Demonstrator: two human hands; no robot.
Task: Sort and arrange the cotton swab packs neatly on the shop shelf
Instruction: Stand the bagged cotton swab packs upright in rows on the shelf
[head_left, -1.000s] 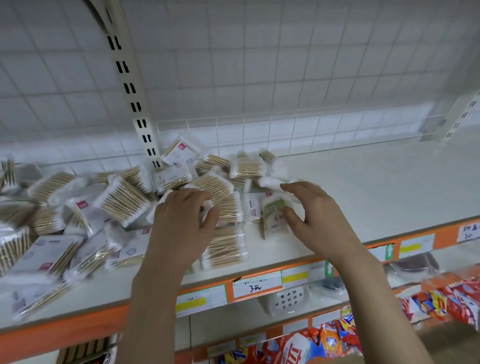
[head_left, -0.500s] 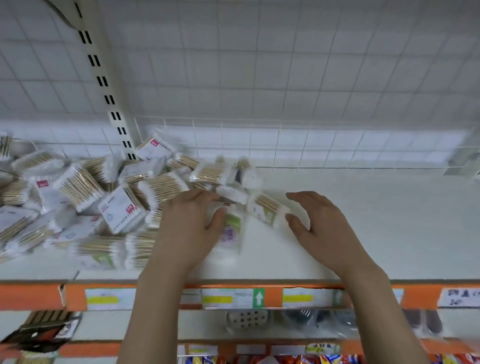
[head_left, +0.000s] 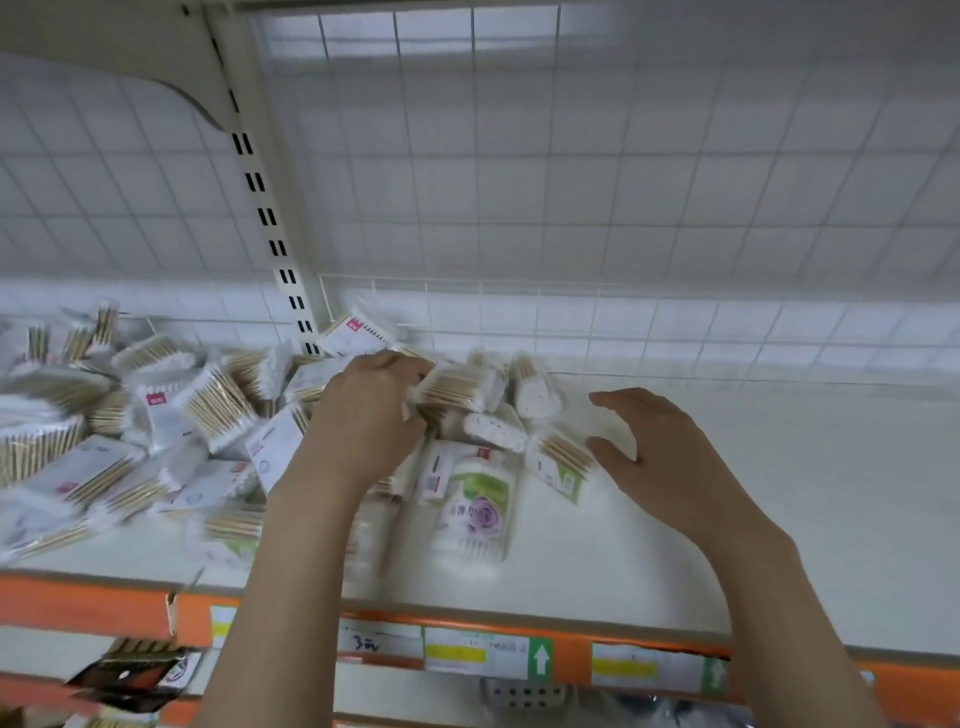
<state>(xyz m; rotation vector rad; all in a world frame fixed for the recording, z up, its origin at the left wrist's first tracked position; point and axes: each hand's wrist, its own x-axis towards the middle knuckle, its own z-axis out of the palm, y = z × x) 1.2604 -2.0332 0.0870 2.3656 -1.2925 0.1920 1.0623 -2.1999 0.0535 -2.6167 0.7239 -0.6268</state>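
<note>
Gripping hand: the left hand is seen curled round a wooden-stick swab pack, thumb beneath and fingers over its near end, above the heap.
Free hand: the right hand is held over bare shelf, fingers spread and lightly bent, thumb apart; nothing is held, and its thumb tip is just beside a green-edged pack.
Heap: the loose cotton swab packs are piled untidily across the left half of the shelf, reaching from the back fence to near the front edge.
Front of heap: a rose-printed pack lies flat toward the front edge, between the two forearms.
Back: a white wire fence runs along the rear edge, with a slotted upright rising behind the heap.
Front edge: an orange rail carries price labels.
Lower shelf: dark-wrapped goods are glimpsed at the bottom left, blurred.
</note>
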